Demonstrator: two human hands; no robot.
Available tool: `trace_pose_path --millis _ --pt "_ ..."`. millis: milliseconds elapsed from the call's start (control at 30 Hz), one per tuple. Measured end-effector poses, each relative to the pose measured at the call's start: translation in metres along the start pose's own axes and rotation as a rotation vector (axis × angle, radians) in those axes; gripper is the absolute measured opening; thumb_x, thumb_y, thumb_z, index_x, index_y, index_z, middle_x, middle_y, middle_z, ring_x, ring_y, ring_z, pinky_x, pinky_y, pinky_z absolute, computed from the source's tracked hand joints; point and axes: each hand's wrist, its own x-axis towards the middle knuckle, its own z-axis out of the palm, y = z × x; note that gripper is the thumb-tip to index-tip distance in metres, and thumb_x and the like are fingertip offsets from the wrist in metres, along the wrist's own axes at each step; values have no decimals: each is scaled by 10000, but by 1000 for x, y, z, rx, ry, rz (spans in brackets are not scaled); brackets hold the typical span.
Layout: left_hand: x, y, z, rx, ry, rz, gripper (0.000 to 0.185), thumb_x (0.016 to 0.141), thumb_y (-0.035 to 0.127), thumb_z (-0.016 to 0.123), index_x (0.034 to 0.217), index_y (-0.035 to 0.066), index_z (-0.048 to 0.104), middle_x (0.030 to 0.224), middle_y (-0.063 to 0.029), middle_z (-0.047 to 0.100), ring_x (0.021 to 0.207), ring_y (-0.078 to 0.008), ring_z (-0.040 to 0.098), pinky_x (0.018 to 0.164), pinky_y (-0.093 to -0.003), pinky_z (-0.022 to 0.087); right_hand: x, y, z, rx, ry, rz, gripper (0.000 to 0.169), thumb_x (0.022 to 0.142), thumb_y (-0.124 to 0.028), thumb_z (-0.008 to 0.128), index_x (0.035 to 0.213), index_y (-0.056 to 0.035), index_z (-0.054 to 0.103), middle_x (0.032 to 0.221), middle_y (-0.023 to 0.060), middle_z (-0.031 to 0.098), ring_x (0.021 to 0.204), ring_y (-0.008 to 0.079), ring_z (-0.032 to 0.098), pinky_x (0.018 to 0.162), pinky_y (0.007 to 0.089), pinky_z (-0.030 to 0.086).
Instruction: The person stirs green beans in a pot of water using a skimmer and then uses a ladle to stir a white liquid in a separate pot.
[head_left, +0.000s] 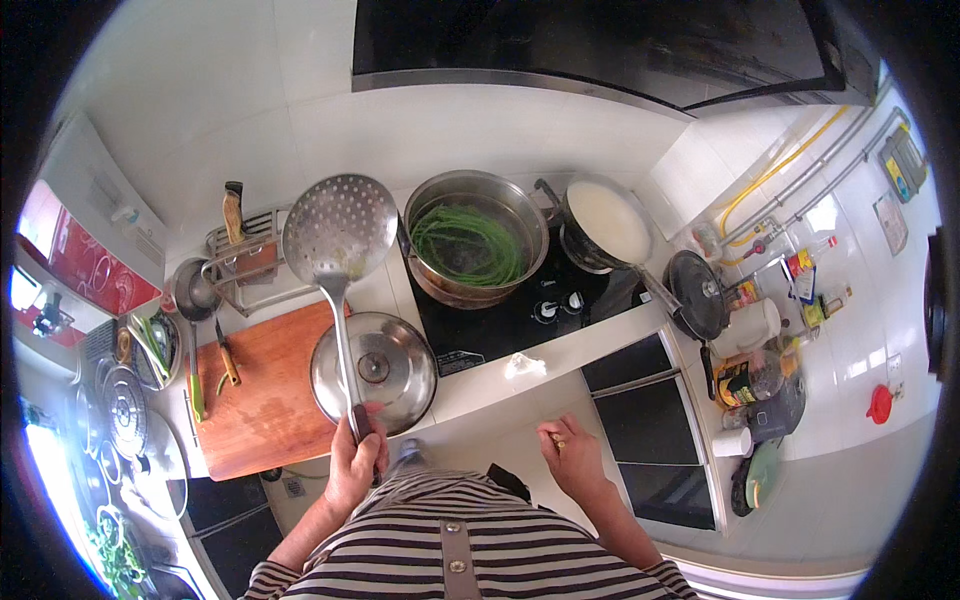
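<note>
My left hand (352, 459) grips the dark handle of a perforated metal skimmer (341, 225), its round head raised. Below the skimmer, a steel lid with a knob (401, 375) overlaps the wooden cutting board (274, 397). My right hand (579, 459) is curled in front of the counter; a small yellowish spot shows at its fingers, too small to identify. On the black gas stove (495, 330) stands a steel pot (480, 296) of water with long green vegetables, apparently green beans. Beside it, a dark pan (577, 238) holds a whitish liquid.
A knife (227, 360) and a ladle with a green handle (195, 382) lie at the board's left. Behind them stands a knife rack (259, 300). A lidded black pan (694, 300), bottles and jars crowd the right counter. The range hood (585, 45) overhangs the stove.
</note>
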Motion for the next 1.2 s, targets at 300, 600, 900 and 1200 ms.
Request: trace_pose_path --millis 300,600,900,1200 --pt "47 22 -9 447 23 31 510 846 9 477 1333 -35 332 855 -58 530 723 -124 507 666 -259 441 33 26 31 -32 -115 -183 139 722 -104 644 836 -139 572 795 69 513 673 268 588 572 385 491" --pt "111 54 64 706 87 -19 579 826 -6 488 1384 50 340 933 -100 567 854 -175 550 806 -293 445 83 98 23 47 -160 -269 106 732 -111 642 798 -149 569 764 49 507 620 257 585 547 366 494" --pt "191 45 120 1103 15 -13 584 794 17 492 1362 73 364 1054 -241 588 998 -391 576 862 -426 447 99 186 15 148 -227 -227 80 770 -123 635 811 -154 573 798 49 534 666 262 595 579 378 493" --pt "242 30 150 1525 -17 -44 588 835 28 482 1395 47 303 1025 -245 566 948 -407 587 838 -479 465 103 204 1 161 -220 -161 87 762 -106 632 823 -138 578 799 62 537 664 274 596 587 384 494"
